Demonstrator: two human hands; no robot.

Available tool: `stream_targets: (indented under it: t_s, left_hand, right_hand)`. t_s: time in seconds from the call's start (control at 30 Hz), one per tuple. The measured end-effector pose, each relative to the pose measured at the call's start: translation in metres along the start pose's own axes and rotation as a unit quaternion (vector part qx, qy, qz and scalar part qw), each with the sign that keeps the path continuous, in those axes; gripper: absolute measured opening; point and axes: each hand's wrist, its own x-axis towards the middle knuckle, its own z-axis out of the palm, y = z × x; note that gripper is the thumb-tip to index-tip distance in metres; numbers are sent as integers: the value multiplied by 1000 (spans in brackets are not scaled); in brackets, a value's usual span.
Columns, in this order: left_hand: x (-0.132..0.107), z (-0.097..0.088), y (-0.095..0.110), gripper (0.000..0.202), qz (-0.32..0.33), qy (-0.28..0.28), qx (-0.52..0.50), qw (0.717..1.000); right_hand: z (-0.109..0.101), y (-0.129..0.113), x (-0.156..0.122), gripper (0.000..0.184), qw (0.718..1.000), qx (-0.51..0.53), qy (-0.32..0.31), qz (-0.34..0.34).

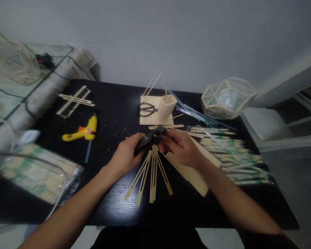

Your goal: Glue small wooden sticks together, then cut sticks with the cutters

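My left hand [125,155] is closed round the handles of a black cutter [150,138] over the middle of the black table [114,114]. My right hand [180,147] is closed too, its fingers pinching the upper ends of several thin bamboo sticks [151,173] that fan out toward me on the table. The cutter's head sits right at the pinched stick ends. A flat stack of sticks [194,174] lies under my right wrist.
A yellow glue gun [81,132] lies at the left. Black scissors [146,109] and a stick cup [166,108] rest on a wooden board. A geodesic stick frame [228,97] stands at the back right, wrapped chopsticks [230,152] lie at right, and a bagged bundle [38,174] lies at the left front.
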Motion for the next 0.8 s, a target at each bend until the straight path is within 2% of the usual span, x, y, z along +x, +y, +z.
stream_targets:
  t_s: [0.27,0.5,0.8]
  left_hand:
    - [1,-2,7,9,-52,-18,22,998]
    - [0,-1,9,13,-82,-33,22,996]
    - [1,2,9,14,-93,-37,35,994]
  right_hand:
    - [2,-2,-2,37,997,-65,31,2]
    - [4,1,0,35,994,-91,64,6]
    - [4,4,0,35,990,-115,76,8]
